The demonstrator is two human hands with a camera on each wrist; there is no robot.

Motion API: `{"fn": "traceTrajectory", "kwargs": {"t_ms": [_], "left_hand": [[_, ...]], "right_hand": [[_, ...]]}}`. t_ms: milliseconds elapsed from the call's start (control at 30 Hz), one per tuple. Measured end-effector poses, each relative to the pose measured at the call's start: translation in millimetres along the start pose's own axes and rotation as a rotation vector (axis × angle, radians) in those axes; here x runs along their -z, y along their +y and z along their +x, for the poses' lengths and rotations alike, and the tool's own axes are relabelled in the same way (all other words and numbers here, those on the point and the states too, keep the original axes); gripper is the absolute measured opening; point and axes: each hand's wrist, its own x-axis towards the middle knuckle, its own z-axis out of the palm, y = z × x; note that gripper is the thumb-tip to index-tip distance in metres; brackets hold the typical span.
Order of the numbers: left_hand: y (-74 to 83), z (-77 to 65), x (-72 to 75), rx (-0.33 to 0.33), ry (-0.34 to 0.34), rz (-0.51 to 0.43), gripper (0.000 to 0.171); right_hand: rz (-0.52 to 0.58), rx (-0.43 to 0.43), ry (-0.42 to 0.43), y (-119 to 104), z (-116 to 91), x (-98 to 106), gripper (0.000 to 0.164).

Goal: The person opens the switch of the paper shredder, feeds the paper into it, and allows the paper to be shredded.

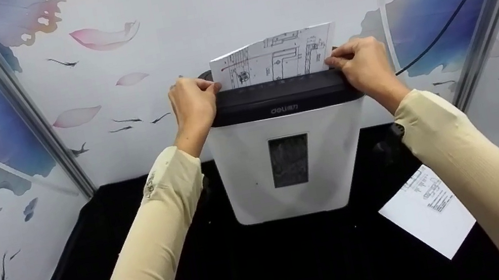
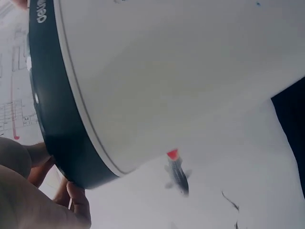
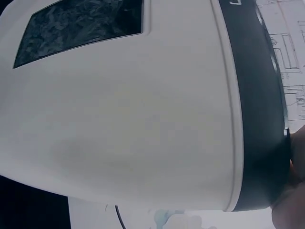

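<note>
A white paper shredder [image 1: 250, 170] with a black top stands on the black cloth, a dark window in its front. Upright at its top is a sheet of paper [image 1: 286, 56] printed with line drawings, its lower edge hidden behind the black rim. My left hand [image 1: 194, 103] pinches the sheet's left edge between thumb and fingers, close over the shredder's top. At the opposite edge, my right hand [image 1: 365, 66] pinches the paper likewise. Both wrist views show the fingers right beside the black top [image 2: 66, 105], with the printed sheet behind it.
Another printed sheet [image 1: 432, 215] lies on the black cloth [image 1: 302, 264] at the right, partly covered by the right sleeve. A black cable [image 1: 458, 11] runs down the back right. Patterned panels [image 1: 149, 39] with metal posts enclose the back and sides.
</note>
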Motion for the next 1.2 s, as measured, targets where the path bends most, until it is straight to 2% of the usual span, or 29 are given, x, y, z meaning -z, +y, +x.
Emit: {"fn": "traceTrajectory", "kwargs": {"t_ms": [133, 233, 400, 500, 700, 800, 1033, 1200], "left_hand": [[-4.9, -1.2, 2.4, -0.013, 0.006, 0.021, 0.015], [-7.4, -7.9, 2.9, 0.004, 0.036, -0.005, 0.016], [-12.7, -33.6, -2.4, 0.009, 0.114, -0.081, 0.016], [-16.4, -51.1, -6.6, -0.029, 0.155, -0.113, 0.018], [-18.6, -73.3, -13.3, -0.082, 0.194, -0.194, 0.020], [-16.6, -91.2, -17.7, -0.093, 0.189, -0.236, 0.019], [-11.7, -138.6, -41.5, -0.142, 0.152, -0.274, 0.015], [-8.9, -163.6, -57.6, -0.101, 0.076, -0.376, 0.012]], "right_hand": [[0.004, 0.020, 0.056, 2.2, -2.1, -0.2, 0.025], [0.045, 0.046, 0.151, 5.7, -4.2, -0.3, 0.024], [0.130, 0.065, 0.384, 15.8, -11.1, 0.6, 0.023], [0.174, 0.067, 0.458, 23.3, -15.0, 1.6, 0.023], [0.181, 0.043, 0.470, 37.5, -20.6, 8.7, 0.022], [0.164, 0.031, 0.466, 47.0, -23.1, 14.0, 0.023], [0.121, -0.021, 0.412, 76.5, -33.3, 22.9, 0.029], [0.073, -0.013, 0.341, 101.8, -46.7, 19.0, 0.027]]}}
